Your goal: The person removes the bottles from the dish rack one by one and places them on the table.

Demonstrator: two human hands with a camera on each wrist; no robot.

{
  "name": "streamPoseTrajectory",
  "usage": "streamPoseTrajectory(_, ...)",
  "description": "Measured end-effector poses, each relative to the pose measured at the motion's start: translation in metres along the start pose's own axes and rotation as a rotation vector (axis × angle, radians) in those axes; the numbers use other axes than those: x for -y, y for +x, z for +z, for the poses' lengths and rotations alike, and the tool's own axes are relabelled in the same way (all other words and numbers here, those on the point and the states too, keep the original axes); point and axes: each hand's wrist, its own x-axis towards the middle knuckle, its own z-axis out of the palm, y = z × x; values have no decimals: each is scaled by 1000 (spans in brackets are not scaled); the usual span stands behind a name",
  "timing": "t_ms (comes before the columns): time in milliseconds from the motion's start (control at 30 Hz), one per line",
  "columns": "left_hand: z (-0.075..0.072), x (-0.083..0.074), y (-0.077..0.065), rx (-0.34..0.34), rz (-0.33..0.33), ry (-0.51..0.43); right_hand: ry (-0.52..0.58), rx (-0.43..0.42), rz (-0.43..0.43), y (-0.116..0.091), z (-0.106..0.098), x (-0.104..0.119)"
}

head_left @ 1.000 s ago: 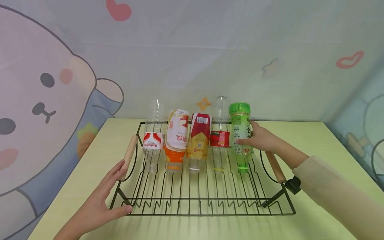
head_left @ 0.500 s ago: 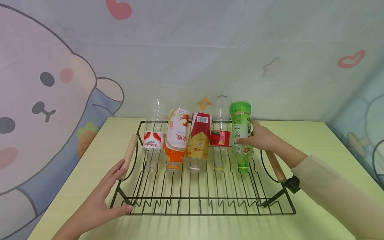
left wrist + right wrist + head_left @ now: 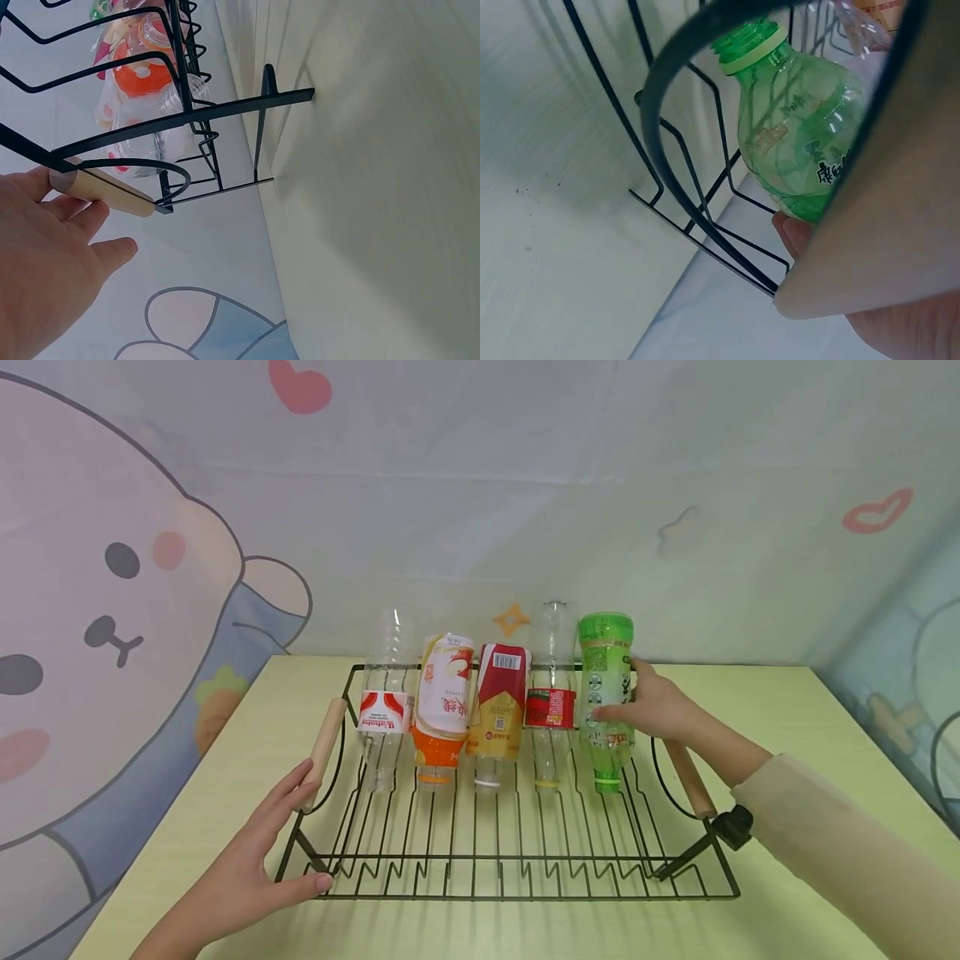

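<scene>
My right hand (image 3: 660, 706) holds a green plastic bottle (image 3: 606, 677) by its side, thumb across the label. The bottle lies neck-down and leaning at the right end of a row on a black wire rack (image 3: 474, 858). In the right wrist view, its open green neck (image 3: 754, 45) shows past the rack's curved wire and handle. My left hand (image 3: 251, 860) is at the rack's left side, fingertips at the wooden handle (image 3: 325, 752) and thumb stretched toward the front corner. From the left wrist view, those fingers lie against the handle (image 3: 112, 196) without wrapping it.
Left of the green bottle lie a clear bottle with a red label (image 3: 551, 708), a red-and-gold one (image 3: 501, 702), a white-and-orange one (image 3: 444, 693) and a clear red-and-white-labelled one (image 3: 384, 714). A second wooden handle (image 3: 690, 777) is on the right. Patterned cloth (image 3: 480, 510) hangs behind the table (image 3: 780, 710).
The green bottle has shifted slightly right in my right hand, widening the gap to the clear red-labelled bottle. My left hand stays in place.
</scene>
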Motion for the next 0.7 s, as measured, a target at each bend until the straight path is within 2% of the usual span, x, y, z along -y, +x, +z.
streamPoseTrajectory(200, 0, -1, 0, 2, 0, 8, 6, -30, 10, -5, -13, 0)
streamPoseTrajectory(467, -4, -3, 3, 15, 15, 73, 53, -33, -1, -14, -31, 3)
streamPoseTrajectory(700, -18, -15, 10, 18, -24, 147, 105, -57, -5, -20, -47, 14)
